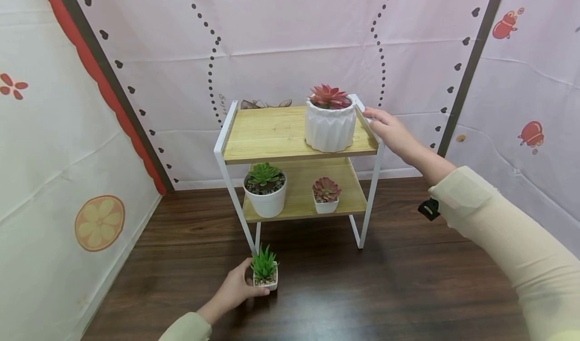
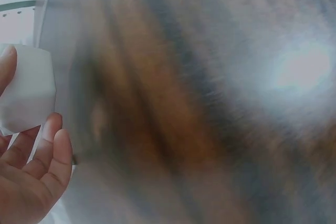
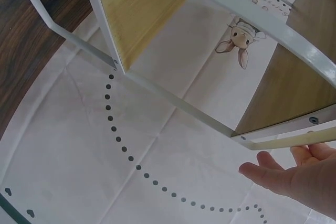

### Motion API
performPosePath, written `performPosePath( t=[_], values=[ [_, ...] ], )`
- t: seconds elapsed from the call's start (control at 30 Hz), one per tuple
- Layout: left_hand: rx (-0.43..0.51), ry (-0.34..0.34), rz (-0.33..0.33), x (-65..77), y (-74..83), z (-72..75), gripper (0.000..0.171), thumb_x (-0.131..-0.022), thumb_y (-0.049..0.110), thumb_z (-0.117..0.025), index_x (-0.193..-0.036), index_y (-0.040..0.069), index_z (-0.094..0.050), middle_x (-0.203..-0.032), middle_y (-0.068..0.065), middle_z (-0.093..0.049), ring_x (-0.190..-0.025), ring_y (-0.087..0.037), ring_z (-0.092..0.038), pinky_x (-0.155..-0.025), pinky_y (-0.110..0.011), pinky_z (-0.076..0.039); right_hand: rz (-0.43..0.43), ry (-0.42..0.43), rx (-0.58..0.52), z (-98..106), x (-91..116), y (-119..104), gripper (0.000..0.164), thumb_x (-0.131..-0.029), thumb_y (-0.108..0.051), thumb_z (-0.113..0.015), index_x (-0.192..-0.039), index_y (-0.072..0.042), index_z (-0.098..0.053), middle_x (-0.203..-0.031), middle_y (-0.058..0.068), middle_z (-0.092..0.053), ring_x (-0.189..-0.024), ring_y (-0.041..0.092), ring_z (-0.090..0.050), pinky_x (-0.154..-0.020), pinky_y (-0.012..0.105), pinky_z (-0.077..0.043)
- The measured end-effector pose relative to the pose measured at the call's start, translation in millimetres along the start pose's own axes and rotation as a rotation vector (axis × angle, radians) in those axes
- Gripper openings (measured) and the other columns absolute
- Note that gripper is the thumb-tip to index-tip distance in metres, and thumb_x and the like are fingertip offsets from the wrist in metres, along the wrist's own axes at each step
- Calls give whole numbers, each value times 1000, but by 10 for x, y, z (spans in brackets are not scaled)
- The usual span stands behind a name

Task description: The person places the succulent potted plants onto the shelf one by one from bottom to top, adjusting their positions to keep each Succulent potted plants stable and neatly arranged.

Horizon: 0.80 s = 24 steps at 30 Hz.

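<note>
My left hand (image 1: 235, 286) pinches a small square white pot (image 1: 267, 285) between thumb and fingers. A spiky green succulent (image 1: 264, 263) grows in it over pebbles. The left wrist view shows the pot's plain white side (image 2: 31, 90) near the thumb, some fingers spread below. This pot is low, in front of the left leg of a two-tier plant shelf (image 1: 267, 129). Up at the shelf's right side, my right hand (image 1: 391, 132) rests on the white metal rail (image 1: 369, 122). Seen from the right wrist, those fingers (image 3: 268, 174) look fairly straight, some tips touching the rail.
On the top tier stands a ribbed white pot (image 1: 330, 129) with a red succulent. The lower tier holds a round white pot (image 1: 268, 200) with a green rosette and a small square pot (image 1: 326, 206) with a reddish one. Printed cloth (image 1: 294, 28) hangs behind the shelf.
</note>
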<state>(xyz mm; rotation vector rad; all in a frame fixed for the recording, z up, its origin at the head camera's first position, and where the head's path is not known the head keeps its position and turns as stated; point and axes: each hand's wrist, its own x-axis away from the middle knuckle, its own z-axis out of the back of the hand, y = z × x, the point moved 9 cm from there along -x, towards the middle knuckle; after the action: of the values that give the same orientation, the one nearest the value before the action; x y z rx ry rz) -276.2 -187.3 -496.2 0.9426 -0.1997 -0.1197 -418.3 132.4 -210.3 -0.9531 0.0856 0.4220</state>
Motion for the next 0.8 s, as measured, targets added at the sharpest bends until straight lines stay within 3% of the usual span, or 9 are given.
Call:
performPosePath(
  t=[0.3,0.53,0.8],
  values=[
    [-82,52,-42,14,451,392,90,-65,26,-83,-133,-8,-35,-64,-2,-54,-58,-11,-51,-51,-25,-43,-1,-1,-2,-3,7,-9,50,-94,-18,-31,-139,4,-32,-151,15,-20,-140,31,-13,-112,51,-12],
    [-173,46,-148,53,975,731,70,-65,26,-82,-122,3,-49,-69,-1,-56,-61,-14,-52,-53,-25,-44,7,8,9,4,8,-14,49,-94,-17,-31,-139,3,-33,-150,16,-21,-139,32,-14,-112,52,-13],
    [-278,58,-229,91,1612,1121,68,-65,30,-82,-119,3,-50,-82,-5,-62,-66,-13,-56,-59,-28,-48,0,6,-5,-1,18,-4,49,-94,-17,-32,-139,3,-32,-151,15,-20,-139,32,-13,-112,52,-13]
  ],
)
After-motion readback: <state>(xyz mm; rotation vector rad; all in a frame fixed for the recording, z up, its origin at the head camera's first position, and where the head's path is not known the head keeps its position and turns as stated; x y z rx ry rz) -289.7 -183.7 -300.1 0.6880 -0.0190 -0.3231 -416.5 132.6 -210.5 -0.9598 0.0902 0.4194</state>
